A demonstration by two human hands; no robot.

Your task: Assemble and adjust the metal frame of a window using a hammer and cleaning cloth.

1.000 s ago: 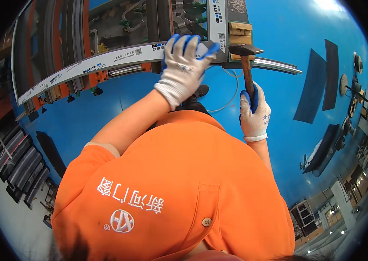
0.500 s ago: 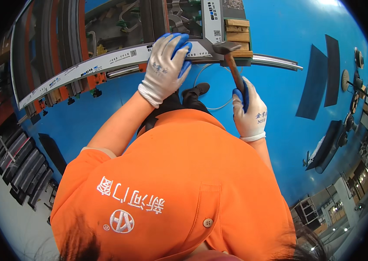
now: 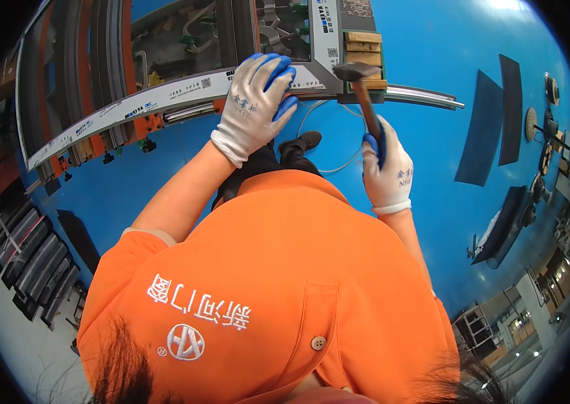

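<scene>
dark grey long curved pieces lie in a row at the far left, with a thin black strip near them. next comes a counter with orange and dark parallel bars; on it lies a grey frame faced with white printed film, its near side running right to a corner. the left hand, in a white glove with a blue palm side, rests on that near side, fingers together and bent; i cannot tell whether its grip clasps the edge. a black shoe and a pale looped cable show below. further right, the hammer with a dark metal head and brown handle slants up, its head at the frame's corner; whether they touch, i cannot tell. tan wooden blocks sit just beyond the head. the right hand, gloved alike, has its grip closed round the handle's lower end. silver metal rails stick out rightward over the glossy blue floor, where two dark flat panels lie side by side.
</scene>
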